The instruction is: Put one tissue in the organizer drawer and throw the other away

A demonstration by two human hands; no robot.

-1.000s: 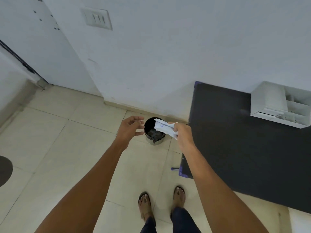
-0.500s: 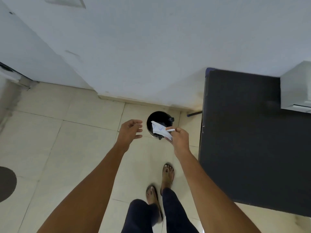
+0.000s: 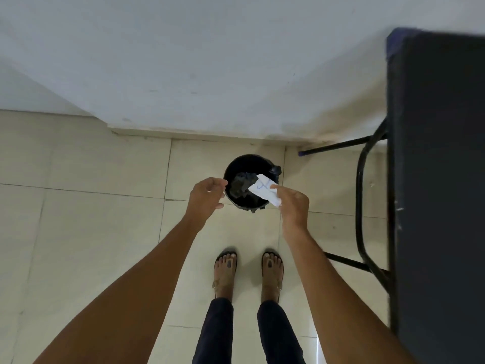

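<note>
My right hand (image 3: 292, 204) pinches a folded white tissue (image 3: 263, 189) with blue marks on it, held over the right half of a small black bin (image 3: 237, 198) on the floor. The bin has a black liner and dark crumpled stuff inside. My left hand (image 3: 206, 197) hovers at the bin's left rim, fingers apart, holding nothing. The organizer drawer is out of view.
A black table (image 3: 441, 179) with black metal legs (image 3: 360, 195) stands at the right, close to my right arm. A white wall (image 3: 210, 61) runs behind the bin. My feet in sandals (image 3: 248, 274) stand on the cream tiled floor just before the bin.
I have stepped closer to the bin and now look straight down on it. The tissue has moved over the bin's opening. The white organizer has left the view.
</note>
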